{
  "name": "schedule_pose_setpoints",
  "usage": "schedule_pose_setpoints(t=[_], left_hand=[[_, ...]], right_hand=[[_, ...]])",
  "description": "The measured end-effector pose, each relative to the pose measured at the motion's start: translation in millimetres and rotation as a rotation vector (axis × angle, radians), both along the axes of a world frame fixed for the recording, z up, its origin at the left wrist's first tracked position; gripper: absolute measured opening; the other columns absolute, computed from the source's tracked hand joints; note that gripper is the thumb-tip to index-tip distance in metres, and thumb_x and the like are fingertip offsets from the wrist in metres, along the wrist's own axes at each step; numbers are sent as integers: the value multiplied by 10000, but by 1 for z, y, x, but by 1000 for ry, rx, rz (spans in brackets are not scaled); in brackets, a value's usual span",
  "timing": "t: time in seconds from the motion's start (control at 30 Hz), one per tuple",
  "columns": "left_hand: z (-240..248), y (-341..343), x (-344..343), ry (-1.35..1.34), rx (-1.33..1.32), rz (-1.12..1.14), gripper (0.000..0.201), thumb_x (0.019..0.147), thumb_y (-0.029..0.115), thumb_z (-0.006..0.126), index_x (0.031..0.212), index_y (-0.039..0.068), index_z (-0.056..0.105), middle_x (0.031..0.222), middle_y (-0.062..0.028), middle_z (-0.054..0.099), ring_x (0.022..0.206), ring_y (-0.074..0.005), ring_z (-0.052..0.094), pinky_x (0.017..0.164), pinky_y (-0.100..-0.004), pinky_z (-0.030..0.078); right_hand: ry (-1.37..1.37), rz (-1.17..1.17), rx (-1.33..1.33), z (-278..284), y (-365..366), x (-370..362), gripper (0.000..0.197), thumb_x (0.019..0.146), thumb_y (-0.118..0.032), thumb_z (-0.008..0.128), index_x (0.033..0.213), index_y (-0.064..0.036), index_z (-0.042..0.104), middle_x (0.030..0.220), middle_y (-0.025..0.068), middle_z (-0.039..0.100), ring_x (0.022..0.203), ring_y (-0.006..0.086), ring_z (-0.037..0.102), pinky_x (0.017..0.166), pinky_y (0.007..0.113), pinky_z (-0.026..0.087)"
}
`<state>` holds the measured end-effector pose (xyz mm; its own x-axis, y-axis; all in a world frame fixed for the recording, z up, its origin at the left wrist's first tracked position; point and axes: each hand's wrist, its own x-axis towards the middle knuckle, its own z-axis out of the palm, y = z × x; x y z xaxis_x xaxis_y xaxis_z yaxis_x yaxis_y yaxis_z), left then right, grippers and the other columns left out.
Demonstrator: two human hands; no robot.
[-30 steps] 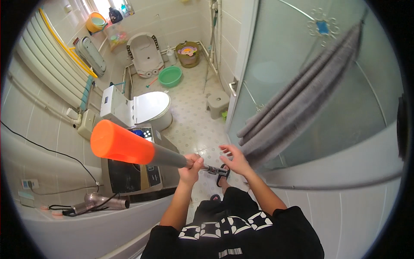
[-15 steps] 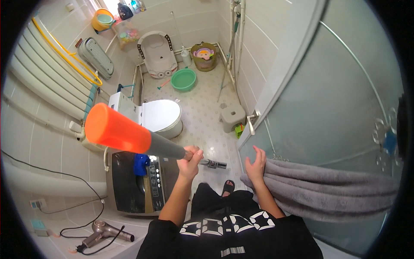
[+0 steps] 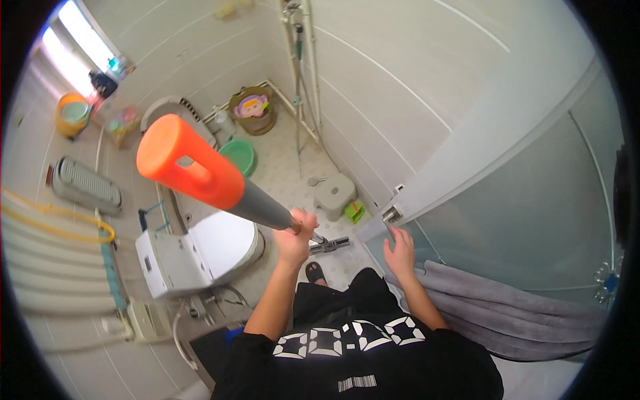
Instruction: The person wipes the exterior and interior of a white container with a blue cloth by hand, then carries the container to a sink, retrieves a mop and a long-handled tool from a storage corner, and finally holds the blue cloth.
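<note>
My left hand (image 3: 293,240) is closed around the pole of a mop (image 3: 260,210). The mop's thick orange end points up toward me, and its narrow grey head (image 3: 330,245) is down by the floor ahead of my feet. My right hand (image 3: 400,253) has its fingers stretched out, with the fingertips at the metal door handle (image 3: 391,215); whether they touch it I cannot tell. A grey towel (image 3: 493,310) hangs on the frosted glass door (image 3: 507,220) beside my right forearm.
A white toilet (image 3: 223,243) stands to the left. Farther ahead are a grey stool (image 3: 335,193), a green basin (image 3: 238,157) and a brown bucket (image 3: 257,123). Part of a washing machine (image 3: 210,353) shows at lower left. One sandalled foot (image 3: 315,272) is just behind the mop head.
My view has turned right and moved forward, so the toilet and basin sit farther left. My right hand has come up to the door handle. The mop remains in my left hand.
</note>
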<state>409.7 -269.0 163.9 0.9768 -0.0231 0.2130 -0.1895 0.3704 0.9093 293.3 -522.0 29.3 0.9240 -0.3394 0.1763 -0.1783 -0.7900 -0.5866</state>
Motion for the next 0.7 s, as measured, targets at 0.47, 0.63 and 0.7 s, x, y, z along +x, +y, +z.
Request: schedule_pose_setpoints(t=[0.47, 0.63, 0.7], left_hand=[[17, -56, 150, -41, 295, -409, 409, 963, 313, 648, 683, 45, 515, 590, -18, 520, 553, -107, 512, 556, -278, 445], [15, -85, 195, 13, 178, -575, 352, 949, 179, 675, 664, 52, 513, 605, 6, 507, 563, -90, 493, 536, -262, 388], [24, -100, 205, 49, 143, -604, 379, 933, 262, 693, 673, 50, 518, 580, 2, 457, 513, -97, 416, 513, -278, 380]], right_hand=[[286, -516, 86, 9, 22, 64, 274, 881, -294, 633, 752, -56, 677, 721, 161, 671, 684, 389, 654, 623, 491, 501], [270, -601, -41, -9, 27, 68, 307, 870, -320, 659, 704, -63, 666, 684, 153, 662, 653, 374, 655, 594, 485, 496], [226, -648, -63, -12, 28, 70, 321, 863, -330, 675, 688, -61, 662, 678, 156, 659, 647, 369, 656, 579, 480, 491]])
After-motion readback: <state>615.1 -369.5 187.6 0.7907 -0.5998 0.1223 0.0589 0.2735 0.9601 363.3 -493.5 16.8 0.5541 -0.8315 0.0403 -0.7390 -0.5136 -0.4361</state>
